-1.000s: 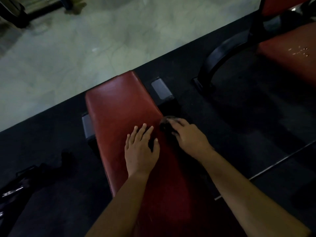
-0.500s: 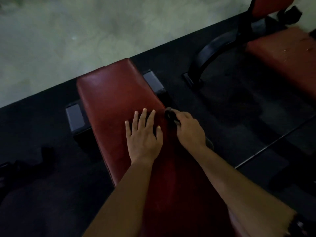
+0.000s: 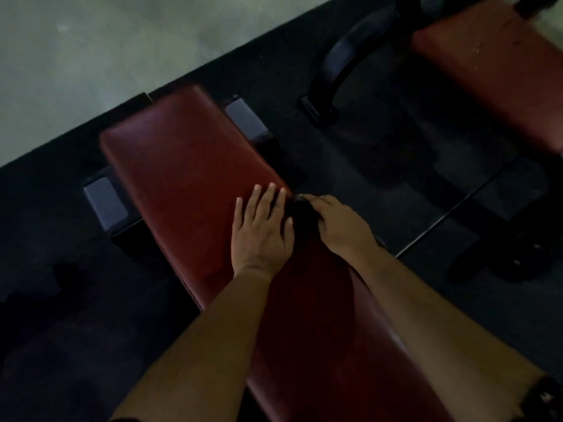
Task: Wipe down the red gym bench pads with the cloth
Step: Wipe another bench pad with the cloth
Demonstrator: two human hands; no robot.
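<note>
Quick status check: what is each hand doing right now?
Left hand: open, flat on the red bench pad.
Right hand: closed, grips what looks like the dark cloth at the pad's right edge.

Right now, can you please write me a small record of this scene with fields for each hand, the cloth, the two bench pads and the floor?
left hand: lies flat on the near bench pad, fingers straight
right hand: fingers curled on the cloth at the right edge of that pad
cloth: dark, bunched, partly hidden by the right hand
near bench pad: red, runs from the person toward the upper left
second bench pad: red, upper right, pale specks on it
floor: dark mat under both benches, pale floor beyond
</note>
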